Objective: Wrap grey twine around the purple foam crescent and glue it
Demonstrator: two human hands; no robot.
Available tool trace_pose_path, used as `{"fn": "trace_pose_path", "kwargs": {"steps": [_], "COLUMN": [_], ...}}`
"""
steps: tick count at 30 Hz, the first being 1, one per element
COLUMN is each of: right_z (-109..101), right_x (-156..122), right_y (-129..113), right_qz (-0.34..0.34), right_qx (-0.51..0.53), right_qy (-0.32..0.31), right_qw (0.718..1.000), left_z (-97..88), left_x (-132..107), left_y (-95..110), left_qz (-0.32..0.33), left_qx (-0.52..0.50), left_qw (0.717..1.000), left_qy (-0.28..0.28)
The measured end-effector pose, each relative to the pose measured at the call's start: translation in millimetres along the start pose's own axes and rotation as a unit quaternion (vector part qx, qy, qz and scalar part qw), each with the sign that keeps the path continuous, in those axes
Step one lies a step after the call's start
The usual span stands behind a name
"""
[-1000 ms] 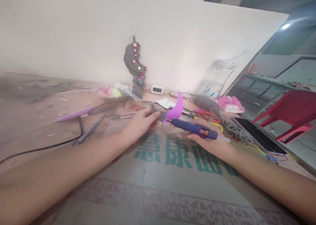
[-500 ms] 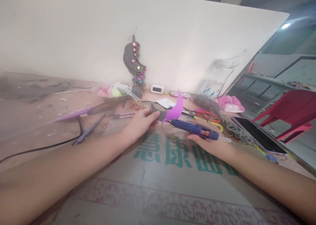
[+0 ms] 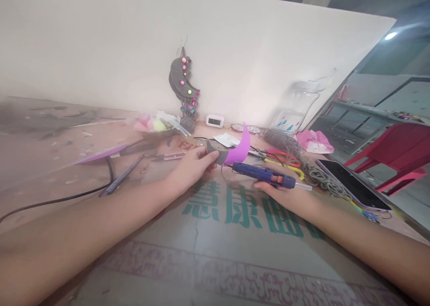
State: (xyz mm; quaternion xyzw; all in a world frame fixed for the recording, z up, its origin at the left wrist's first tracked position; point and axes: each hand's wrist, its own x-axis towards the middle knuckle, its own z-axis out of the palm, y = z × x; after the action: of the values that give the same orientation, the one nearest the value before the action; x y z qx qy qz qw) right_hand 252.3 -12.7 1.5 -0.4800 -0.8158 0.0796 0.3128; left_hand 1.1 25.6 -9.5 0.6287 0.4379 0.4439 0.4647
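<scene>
Between the thumb and fingers of my left hand [image 3: 198,162] is a purple crescent moon cutout [image 3: 240,149]. Its left part is wrapped in grey yarn [image 3: 218,156], and its bare tip points up to the right. My right hand [image 3: 282,187] is closed around a blue glue gun [image 3: 264,174] with a clear glue stick [image 3: 303,187] poking out of its back end. The gun's nozzle is at the lower edge of the crescent, by the end of the wrapped part; whether it touches I cannot tell.
A finished grey crescent ornament [image 3: 181,79] leans on the wall. Behind my right hand lie scissors [image 3: 285,160], a skein of grey yarn [image 3: 284,140] and a phone [image 3: 352,184]. A small clock [image 3: 214,120], a glass bottle [image 3: 295,106] and a pen [image 3: 122,176] are also on the table.
The glue gun has shifted very slightly, its back end a little lower and to the left. Both hands otherwise keep their hold and place.
</scene>
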Motion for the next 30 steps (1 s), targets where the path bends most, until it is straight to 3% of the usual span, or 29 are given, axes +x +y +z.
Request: {"fn": "trace_pose_path", "kwargs": {"steps": [22, 27, 30], "right_z": [4.1, 9.5, 9.2], "right_x": [-1.0, -3.0, -2.0], "right_y": [9.0, 13.5, 13.2], "right_qz": [0.024, 0.038, 0.03], "right_qx": [-0.011, 0.005, 0.008], "right_qy": [0.032, 0.088, 0.074], "right_qw": [0.999, 0.995, 0.997], "left_z": [-0.2, 0.1, 0.1], "left_x": [0.3, 0.3, -0.2], "left_y": [-0.7, 1.5, 2.7], "left_qz": [0.009, 0.008, 0.01], "left_qx": [0.017, 0.021, 0.023], "left_qw": [1.0, 1.0, 1.0], "left_qy": [-0.005, -0.003, -0.005]}}
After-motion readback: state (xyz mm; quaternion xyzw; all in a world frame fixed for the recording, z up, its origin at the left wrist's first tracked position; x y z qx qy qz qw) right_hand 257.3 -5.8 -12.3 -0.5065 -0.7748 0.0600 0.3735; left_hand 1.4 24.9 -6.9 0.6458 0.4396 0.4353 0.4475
